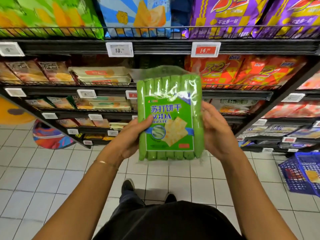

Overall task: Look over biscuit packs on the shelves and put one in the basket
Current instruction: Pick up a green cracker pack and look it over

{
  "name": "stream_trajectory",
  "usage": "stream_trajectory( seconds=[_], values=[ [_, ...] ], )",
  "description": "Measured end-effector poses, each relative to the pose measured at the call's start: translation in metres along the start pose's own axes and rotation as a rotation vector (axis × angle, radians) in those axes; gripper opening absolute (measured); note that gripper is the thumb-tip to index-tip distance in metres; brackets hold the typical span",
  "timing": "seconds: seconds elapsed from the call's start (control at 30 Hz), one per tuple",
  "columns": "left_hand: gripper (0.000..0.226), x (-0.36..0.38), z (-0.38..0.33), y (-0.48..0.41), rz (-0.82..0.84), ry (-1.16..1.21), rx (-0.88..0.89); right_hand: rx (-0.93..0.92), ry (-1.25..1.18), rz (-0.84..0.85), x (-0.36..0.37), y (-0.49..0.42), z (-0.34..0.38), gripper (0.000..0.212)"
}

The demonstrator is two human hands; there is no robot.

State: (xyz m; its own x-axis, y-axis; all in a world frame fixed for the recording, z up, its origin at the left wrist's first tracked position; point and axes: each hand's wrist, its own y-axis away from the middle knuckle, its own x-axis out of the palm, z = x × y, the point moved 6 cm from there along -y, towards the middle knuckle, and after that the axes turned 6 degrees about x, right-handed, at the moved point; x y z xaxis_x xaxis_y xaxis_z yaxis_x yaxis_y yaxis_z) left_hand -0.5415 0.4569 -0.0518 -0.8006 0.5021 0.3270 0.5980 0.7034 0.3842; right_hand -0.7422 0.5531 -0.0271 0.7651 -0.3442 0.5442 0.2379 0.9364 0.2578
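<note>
A green soda biscuit pack (168,118) in clear wrap is held upright in front of the shelves, label facing me. My left hand (131,137) grips its left edge, thumb lying on the label. My right hand (214,129) holds the right edge, fingers behind the pack and thumb along its side. A blue plastic basket (301,175) stands on the floor at the right, with something yellow inside it.
Black wire shelves (155,47) full of biscuit and snack packs fill the view ahead, with price tags (119,49) on the rails. A second shelf unit (285,118) angles in at right. White tiled floor (52,179) and my shoes lie below.
</note>
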Motion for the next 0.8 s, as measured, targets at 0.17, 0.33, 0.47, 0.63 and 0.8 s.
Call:
stream_trajectory(
  seconds=[0.17, 0.33, 0.47, 0.63, 0.8],
  values=[
    [0.056, 0.009, -0.008, 0.000, -0.022, 0.148, 0.084, 0.095, -0.304, 0.061, -0.011, -0.004, -0.011, 0.093],
    [0.044, 0.025, -0.024, -0.001, 0.029, 0.478, 0.223, 0.114, -0.457, 0.009, -0.009, 0.005, -0.035, 0.079],
    [0.050, 0.030, -0.024, -0.003, 0.035, 0.571, 0.265, 0.103, -0.374, 0.069, 0.012, 0.005, -0.035, 0.062],
    [0.053, 0.023, -0.014, 0.003, -0.026, 0.278, 0.292, 0.022, 0.003, -0.024, 0.022, -0.009, -0.034, 0.056],
    [0.119, -0.002, -0.030, 0.015, 0.024, 0.402, 0.283, -0.013, 0.048, -0.083, 0.002, -0.006, -0.023, 0.044]
  ],
)
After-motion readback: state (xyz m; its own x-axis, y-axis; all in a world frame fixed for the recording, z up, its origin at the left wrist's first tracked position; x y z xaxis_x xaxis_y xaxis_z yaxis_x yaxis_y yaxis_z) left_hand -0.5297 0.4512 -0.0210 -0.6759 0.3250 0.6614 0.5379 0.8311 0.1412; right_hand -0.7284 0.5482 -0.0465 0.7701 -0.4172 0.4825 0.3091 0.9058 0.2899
